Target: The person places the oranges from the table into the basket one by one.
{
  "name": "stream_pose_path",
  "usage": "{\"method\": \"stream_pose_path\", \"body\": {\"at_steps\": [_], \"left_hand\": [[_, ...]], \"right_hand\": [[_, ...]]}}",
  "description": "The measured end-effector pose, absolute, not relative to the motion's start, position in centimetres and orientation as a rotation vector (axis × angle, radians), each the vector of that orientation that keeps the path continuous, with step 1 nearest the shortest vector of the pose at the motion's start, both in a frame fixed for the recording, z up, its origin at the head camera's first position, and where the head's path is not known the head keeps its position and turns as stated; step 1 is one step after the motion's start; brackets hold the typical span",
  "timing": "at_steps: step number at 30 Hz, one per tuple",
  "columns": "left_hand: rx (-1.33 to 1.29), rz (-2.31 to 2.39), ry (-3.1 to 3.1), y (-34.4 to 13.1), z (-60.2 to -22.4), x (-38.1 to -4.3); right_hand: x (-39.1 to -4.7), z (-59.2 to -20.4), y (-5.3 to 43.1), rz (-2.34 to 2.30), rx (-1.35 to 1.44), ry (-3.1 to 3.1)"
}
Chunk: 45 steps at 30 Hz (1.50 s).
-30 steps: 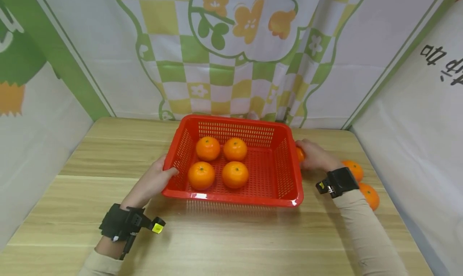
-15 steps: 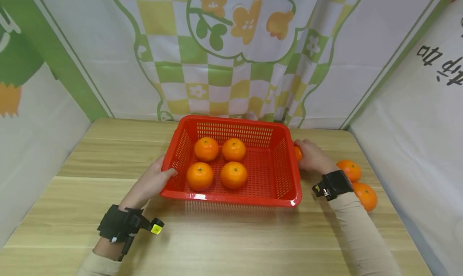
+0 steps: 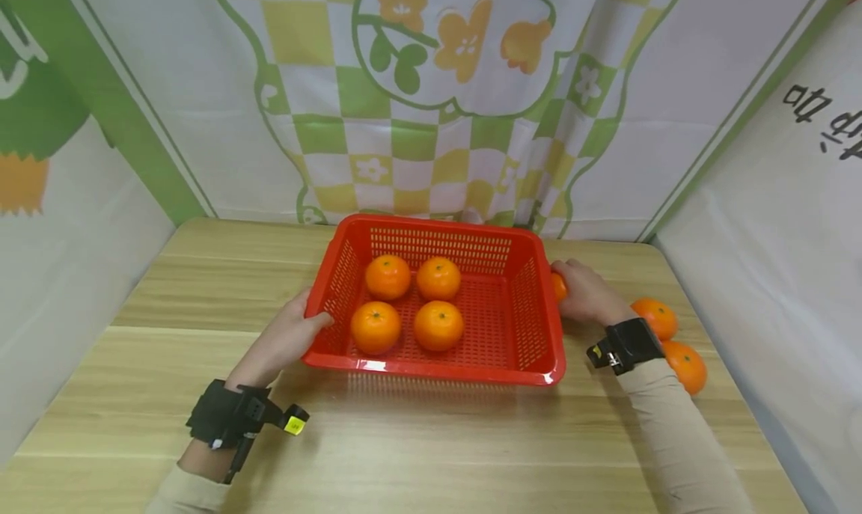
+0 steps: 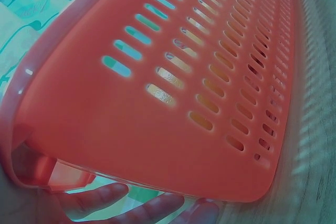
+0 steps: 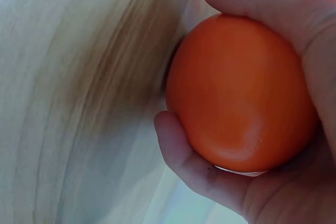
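Observation:
A red plastic basket [image 3: 498,373] with slotted walls stands on the table, several oranges [image 3: 439,325] inside its left and middle part. My left hand [image 3: 288,334] grips the basket's left rim, thumb over the edge; in the left wrist view its fingers [image 4: 152,209] lie along the outside of the end wall. Just beyond the right wall, my right hand [image 3: 587,293] holds another orange [image 5: 241,93], with thumb and fingers curled round it. In the head view the basket's rim partly hides that orange.
Two more oranges [image 3: 685,366] lie on the wooden table [image 3: 404,454] beside the right wrist, partly behind the wrist strap. A patterned curtain [image 3: 431,140] hangs behind the basket. White panels [image 3: 774,274] rise at both sides.
Both hands, the basket and the oranges stay almost where they were. The right wrist and forearm have shifted slightly; the whole head view sways a little.

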<state>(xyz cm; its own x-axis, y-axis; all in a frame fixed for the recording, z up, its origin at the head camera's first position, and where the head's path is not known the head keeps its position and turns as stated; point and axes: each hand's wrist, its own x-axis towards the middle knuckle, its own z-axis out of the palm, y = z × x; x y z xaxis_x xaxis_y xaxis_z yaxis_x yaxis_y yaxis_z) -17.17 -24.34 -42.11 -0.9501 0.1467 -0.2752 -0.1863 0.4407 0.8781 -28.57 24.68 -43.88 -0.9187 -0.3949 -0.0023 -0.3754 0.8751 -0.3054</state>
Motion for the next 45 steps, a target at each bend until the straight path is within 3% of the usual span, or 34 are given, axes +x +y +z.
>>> {"method": "stream_pose_path", "body": {"at_steps": [45], "left_hand": [[-0.035,1.509,2.396,-24.3,-42.1,-17.1]], "right_hand": [[-28.2,-40.9,25.5,-0.518,-0.693,3.055]]}}
